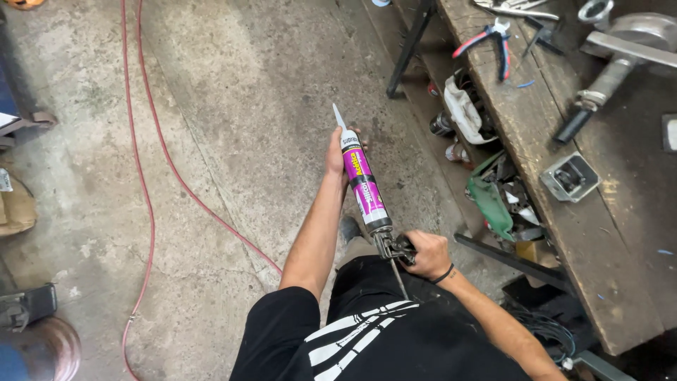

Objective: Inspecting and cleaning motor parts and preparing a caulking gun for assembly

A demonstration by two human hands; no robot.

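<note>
The left hand wraps the front of a white-and-magenta sealant cartridge with a pale tapered nozzle. The right hand clamps the metal caulking gun's grip — hands apart, beside the worn wooden desk.

A caulking gun carries a sealant cartridge with a white top, a magenta label and a dark lower band. Its pale, tapered nozzle points up and away, tilted slightly left, above the concrete floor; the thin metal plunger rod sticks out behind.

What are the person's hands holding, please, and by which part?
A caulking gun: left hand grips the tube's front end, right hand the rear handle.
</note>
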